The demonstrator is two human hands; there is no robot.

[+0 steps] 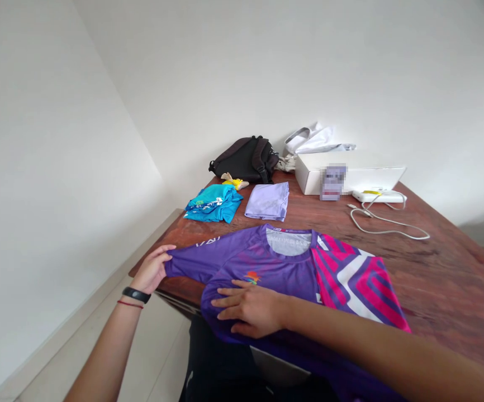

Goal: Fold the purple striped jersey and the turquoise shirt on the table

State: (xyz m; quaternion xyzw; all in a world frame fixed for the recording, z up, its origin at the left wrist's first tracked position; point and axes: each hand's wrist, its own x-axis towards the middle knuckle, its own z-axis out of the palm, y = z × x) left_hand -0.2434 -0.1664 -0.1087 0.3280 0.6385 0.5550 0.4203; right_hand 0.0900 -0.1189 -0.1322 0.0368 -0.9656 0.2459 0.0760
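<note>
A purple sports shirt [275,262] with a pink and white striped right side lies spread on the dark wooden table [443,268], its hem hanging over the near edge. My left hand [153,269] pinches the end of the shirt's left sleeve at the table's left edge. My right hand [250,308] lies flat, fingers stretched out, on the shirt's chest, my forearm crossing over the shirt from the right.
Behind the shirt lie a folded blue shirt [213,203] and a folded lilac cloth [267,201]. At the back stand a black backpack [246,159], a white box [351,173], a white bag [315,139] and a white charger with its cable [382,218]. White walls close off the left and back.
</note>
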